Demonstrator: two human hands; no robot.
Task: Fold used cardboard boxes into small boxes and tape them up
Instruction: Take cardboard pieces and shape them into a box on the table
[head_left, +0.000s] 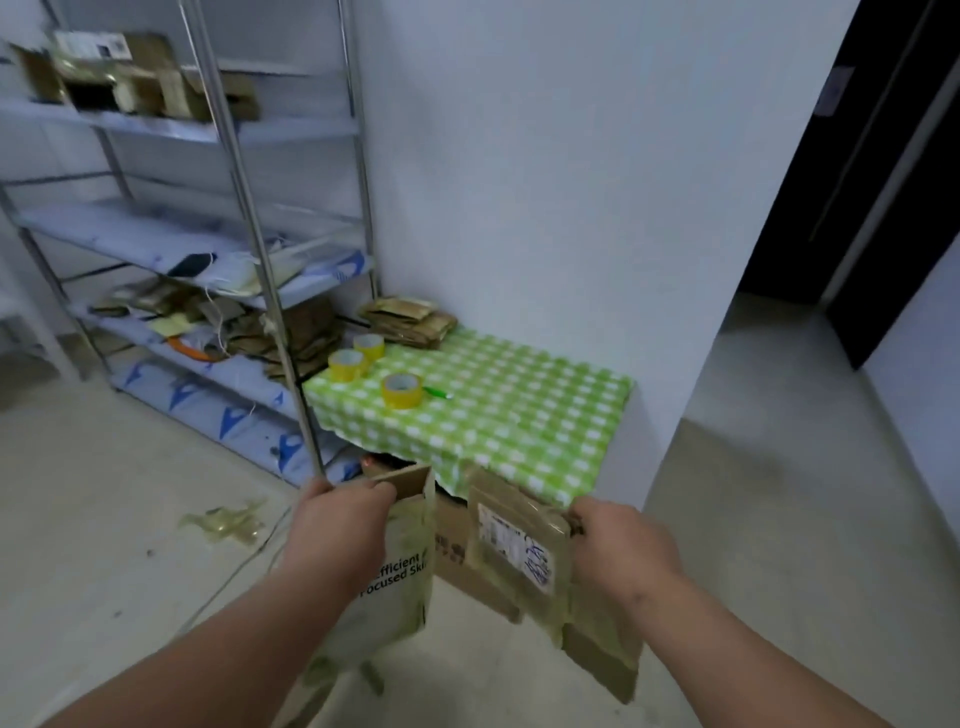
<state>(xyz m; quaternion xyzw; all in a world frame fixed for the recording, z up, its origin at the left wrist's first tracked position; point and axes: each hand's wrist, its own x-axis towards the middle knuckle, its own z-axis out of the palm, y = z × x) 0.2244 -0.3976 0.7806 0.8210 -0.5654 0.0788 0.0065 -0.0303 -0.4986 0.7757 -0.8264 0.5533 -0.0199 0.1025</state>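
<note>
Head view — forward-down, near table (519, 415)

Two flattened taped cardboard boxes (511, 551), upright, side by side

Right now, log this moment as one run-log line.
left hand: grips printed cardboard | right hand: grips labelled cardboard | tape rolls: on table, untouched

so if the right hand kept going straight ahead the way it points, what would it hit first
Probably the near edge of the table, under its green checked cloth, straight ahead of the right hand. The flattened box it grips would likely touch first. Depth is hard to judge here.
</note>
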